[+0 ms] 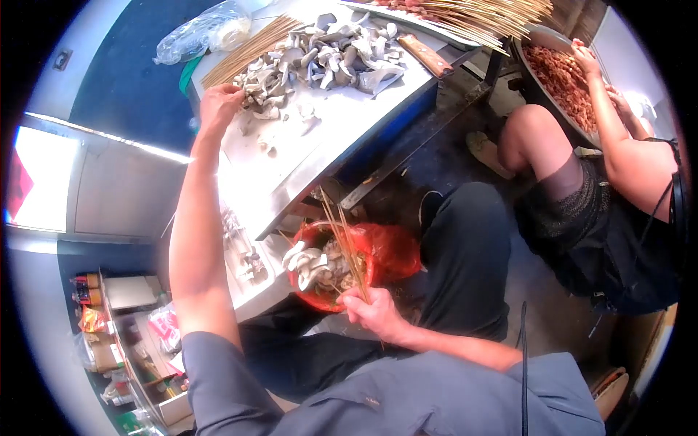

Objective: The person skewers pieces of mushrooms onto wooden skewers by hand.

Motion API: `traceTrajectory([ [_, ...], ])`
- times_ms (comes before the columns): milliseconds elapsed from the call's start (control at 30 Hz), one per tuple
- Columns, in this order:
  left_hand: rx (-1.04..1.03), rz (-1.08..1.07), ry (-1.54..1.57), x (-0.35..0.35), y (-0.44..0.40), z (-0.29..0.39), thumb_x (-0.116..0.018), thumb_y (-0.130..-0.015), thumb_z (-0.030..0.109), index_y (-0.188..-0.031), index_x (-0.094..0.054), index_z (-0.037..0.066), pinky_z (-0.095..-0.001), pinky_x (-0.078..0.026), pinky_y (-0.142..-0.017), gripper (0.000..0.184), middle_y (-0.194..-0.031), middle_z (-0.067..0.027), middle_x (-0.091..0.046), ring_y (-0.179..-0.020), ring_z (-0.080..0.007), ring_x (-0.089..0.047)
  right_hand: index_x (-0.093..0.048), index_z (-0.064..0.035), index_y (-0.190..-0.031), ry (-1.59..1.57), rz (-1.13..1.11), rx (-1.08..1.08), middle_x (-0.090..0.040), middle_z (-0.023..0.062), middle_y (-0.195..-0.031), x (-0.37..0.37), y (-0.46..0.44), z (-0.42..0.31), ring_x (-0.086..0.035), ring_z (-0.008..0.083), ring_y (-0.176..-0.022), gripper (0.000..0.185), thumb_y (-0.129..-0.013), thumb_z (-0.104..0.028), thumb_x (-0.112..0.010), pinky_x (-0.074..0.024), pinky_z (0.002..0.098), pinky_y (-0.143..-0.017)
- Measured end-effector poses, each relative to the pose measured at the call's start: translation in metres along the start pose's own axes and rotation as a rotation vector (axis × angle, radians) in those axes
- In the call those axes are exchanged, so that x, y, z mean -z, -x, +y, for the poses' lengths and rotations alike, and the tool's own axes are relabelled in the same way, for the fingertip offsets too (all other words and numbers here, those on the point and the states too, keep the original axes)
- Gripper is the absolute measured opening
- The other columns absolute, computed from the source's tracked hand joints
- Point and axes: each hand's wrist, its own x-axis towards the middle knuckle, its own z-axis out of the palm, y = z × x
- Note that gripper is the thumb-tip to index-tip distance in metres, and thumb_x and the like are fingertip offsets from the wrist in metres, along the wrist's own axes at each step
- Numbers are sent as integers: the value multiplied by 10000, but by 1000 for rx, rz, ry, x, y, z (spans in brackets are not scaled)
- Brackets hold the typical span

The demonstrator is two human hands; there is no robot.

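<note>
My left hand (220, 107) reaches to the left edge of a pile of grey oyster mushrooms (327, 58) on the white table (280, 171). Its fingers are closed together against the nearest mushroom pieces; whatever they pinch is hidden. Right beside it lies a row of thin wooden skewers (251, 49). My right hand (376, 312), low above my lap, is wrapped around several bamboo skewers (345, 243) that point up and away. Behind those skewers, a red plastic bag (392, 251) holds more oyster mushrooms (311, 267).
A wood-handled knife (427, 57) lies at the table's right edge. Beyond it, a tray of skewered meat (418, 9) stands. At right a seated person's hands work over a basin of meat (558, 83). A white tray (258, 280) sits below the table's left side, near shelves (134, 327).
</note>
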Motion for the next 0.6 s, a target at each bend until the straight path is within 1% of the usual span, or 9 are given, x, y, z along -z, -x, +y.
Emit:
traceTrajectory([
  [100,-18,-113,148,3,-8,-7,-676,-775,215,-915,-729,25,-260,-449,-613,242,-765,-24,-678,-664,-115,-579,-664,-15,-878,-26,-14,-5,-570,-39,-666,-1,0,2,-527,49,-617,177,-902,-171,-586,-447,226,-588],
  [167,108,-175,256,4,-10,-8,-685,-765,186,-860,-723,33,-251,-408,-559,184,-734,-6,-653,-617,-98,-534,-660,-17,-861,-41,-24,-6,-567,-38,-663,-1,1,3,-524,46,-615,183,-904,-179,-586,-446,225,-588],
  [200,109,-172,257,4,-7,-8,-685,-765,186,-860,-723,33,-251,-408,-559,184,-734,-6,-653,-617,-98,-534,-660,-17,-861,-39,-25,-5,-567,-38,-663,-1,1,4,-524,46,-615,183,-904,-179,-586,-446,225,-588],
  [300,43,-145,329,1,3,-2,-681,-759,154,-837,-705,36,-240,-374,-536,143,-703,-1,-624,-605,-79,-502,-655,-18,-838,-4,-6,-6,-568,-34,-658,0,1,4,-525,50,-614,190,-900,-180,-577,-445,227,-587],
  [400,4,-95,250,4,16,-1,-676,-753,135,-848,-691,21,-229,-372,-546,149,-689,4,-606,-613,-73,-499,-646,-19,-801,27,4,-15,-561,-33,-646,0,1,3,-526,54,-615,200,-891,-180,-566,-443,232,-585],
  [467,-67,43,264,9,26,2,-675,-744,123,-846,-681,12,-230,-371,-555,151,-688,4,-596,-605,-71,-478,-637,-18,-773,18,9,-15,-553,-33,-636,-1,2,2,-525,57,-615,209,-884,-177,-557,-442,239,-581],
  [500,-66,43,263,12,32,5,-675,-744,123,-846,-681,12,-230,-371,-555,151,-688,4,-596,-605,-71,-478,-637,-18,-773,17,8,-17,-553,-33,-636,-1,2,2,-525,57,-615,209,-884,-177,-557,-442,239,-581],
  [567,-49,146,282,19,44,8,-657,-760,89,-841,-652,-1,-219,-402,-585,121,-720,-16,-616,-642,-86,-551,-634,-19,-768,28,1,-6,-548,-32,-633,-2,3,2,-525,60,-615,215,-885,-182,-556,-444,244,-578],
  [600,-48,147,281,21,51,9,-657,-760,89,-841,-652,-1,-219,-402,-585,121,-720,-16,-616,-642,-86,-551,-634,-19,-768,29,-1,-7,-548,-32,-633,-2,2,2,-525,60,-615,215,-885,-182,-556,-444,244,-578],
])
